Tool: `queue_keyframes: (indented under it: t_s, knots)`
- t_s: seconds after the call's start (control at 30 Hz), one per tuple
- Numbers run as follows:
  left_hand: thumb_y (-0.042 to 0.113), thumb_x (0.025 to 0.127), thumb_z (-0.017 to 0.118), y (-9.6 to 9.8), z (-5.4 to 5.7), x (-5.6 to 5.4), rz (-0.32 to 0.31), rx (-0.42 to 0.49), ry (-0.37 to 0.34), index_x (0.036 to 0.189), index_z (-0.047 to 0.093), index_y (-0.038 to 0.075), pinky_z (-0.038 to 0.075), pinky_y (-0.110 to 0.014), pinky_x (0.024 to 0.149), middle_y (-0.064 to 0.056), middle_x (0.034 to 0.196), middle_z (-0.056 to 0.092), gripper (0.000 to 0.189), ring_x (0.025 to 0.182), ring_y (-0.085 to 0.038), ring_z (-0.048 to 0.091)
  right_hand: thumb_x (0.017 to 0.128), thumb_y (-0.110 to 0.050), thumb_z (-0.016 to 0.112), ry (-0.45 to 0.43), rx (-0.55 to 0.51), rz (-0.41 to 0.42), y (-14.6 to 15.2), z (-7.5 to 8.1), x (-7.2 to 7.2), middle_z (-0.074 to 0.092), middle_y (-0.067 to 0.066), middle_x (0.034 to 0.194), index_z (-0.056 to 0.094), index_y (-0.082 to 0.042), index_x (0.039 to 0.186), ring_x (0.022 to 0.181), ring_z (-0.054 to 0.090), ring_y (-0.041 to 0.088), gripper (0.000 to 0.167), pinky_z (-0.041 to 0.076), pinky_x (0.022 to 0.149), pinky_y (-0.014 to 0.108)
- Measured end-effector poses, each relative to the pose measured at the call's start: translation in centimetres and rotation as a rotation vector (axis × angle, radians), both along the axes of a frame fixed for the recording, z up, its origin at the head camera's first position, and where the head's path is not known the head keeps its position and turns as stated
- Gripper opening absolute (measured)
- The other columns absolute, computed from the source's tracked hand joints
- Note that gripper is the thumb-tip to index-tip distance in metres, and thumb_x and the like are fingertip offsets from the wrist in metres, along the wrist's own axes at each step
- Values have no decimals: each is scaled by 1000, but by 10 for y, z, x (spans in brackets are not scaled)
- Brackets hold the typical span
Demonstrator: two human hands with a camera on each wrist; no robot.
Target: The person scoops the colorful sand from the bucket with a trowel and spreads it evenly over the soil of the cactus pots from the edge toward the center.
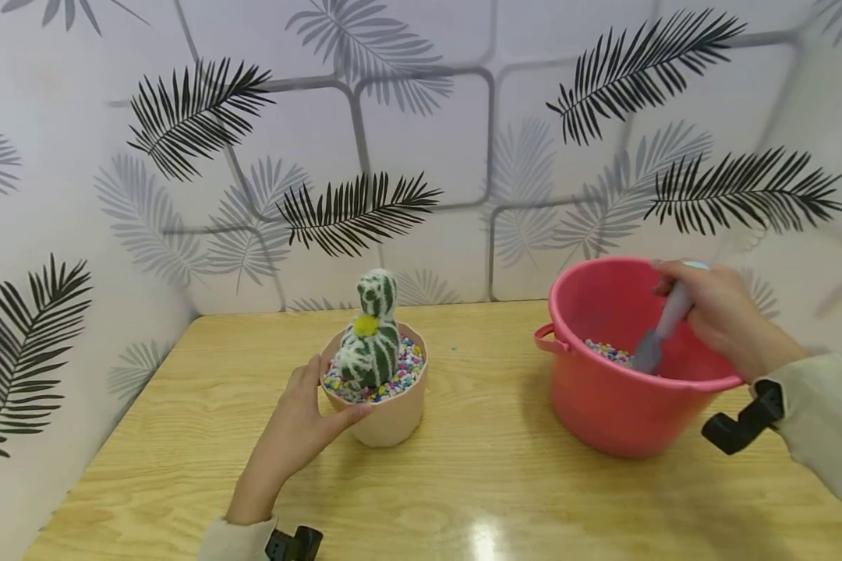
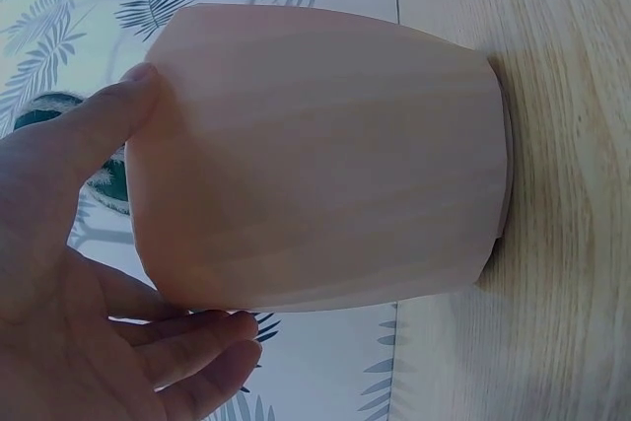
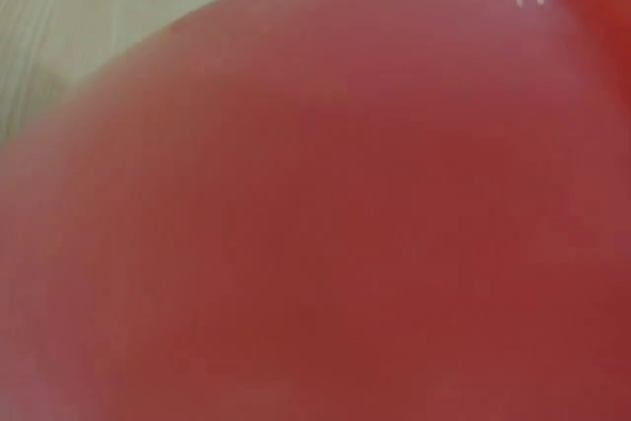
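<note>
On the table stands a pale peach flowerpot (image 1: 386, 425) with a green-and-white cactus (image 1: 368, 366) bearing a yellow flower. Colourful pebbles (image 1: 410, 366) surround the cactus. My left hand (image 1: 291, 428) grips the pot's rim from the left; in the left wrist view, the thumb touches one side of the pot (image 2: 325, 165) and fingers the other. Inside the pink bucket (image 1: 617, 421), at the right, my right hand (image 1: 723, 315) holds a grey trowel (image 1: 649, 351) by its handle, blade down by more pebbles (image 1: 606, 351). The bucket wall (image 3: 315, 194) fills most of the right wrist view, hiding that hand.
The wooden table (image 1: 477, 467) meets a wall (image 1: 428, 140) with a leaf pattern close behind the pot and bucket. A pink handle (image 1: 550, 340) sticks out on the bucket's left side. One tiny bluish pebble (image 1: 454, 347) lies between pot and bucket.
</note>
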State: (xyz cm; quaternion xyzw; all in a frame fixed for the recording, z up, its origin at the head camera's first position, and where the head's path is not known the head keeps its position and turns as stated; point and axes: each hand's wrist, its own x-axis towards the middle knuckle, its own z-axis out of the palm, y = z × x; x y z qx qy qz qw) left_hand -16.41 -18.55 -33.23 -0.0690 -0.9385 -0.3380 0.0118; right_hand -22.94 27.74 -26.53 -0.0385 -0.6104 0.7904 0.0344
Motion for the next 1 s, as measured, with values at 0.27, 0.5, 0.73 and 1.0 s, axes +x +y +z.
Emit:
queue_keyframes:
  t_s: [0.27, 0.5, 0.73, 1.0]
  knots:
    - [54, 81, 69, 5, -4, -5, -9, 17, -7, 150, 13, -5, 31, -58, 109, -27, 149, 26, 106, 138, -44, 29, 91, -27, 64, -99, 443, 0, 8, 1, 2, 62, -12, 56, 64, -23, 59, 62, 60, 2, 32, 46, 63, 16]
    - [53, 81, 69, 7, -5, -7, -13, 13, -7, 150, 14, -5, 31, -58, 108, -27, 150, 25, 106, 137, -44, 30, 89, -41, 62, 33, 1086, -150, 24, 2, 11, 55, -10, 65, 61, -17, 70, 70, 47, 12, 31, 40, 55, 23]
    - [54, 81, 68, 2, -3, -8, -24, -2, -11, 150, 12, -5, 33, -58, 107, -28, 150, 23, 106, 137, -45, 31, 83, -12, 67, 381, 1568, -163, 26, -1, 16, 56, 17, 74, 55, 2, 83, 65, 50, 31, 18, 41, 55, 41]
    - [47, 83, 70, -9, -1, -11, -110, 7, 24, 148, 21, -2, 35, -60, 104, -28, 145, 31, 95, 134, -46, 35, 86, -15, 62, 156, 1625, -51, 42, 6, 13, 52, 38, 102, 47, 16, 112, 87, 52, 49, 44, 47, 63, 59]
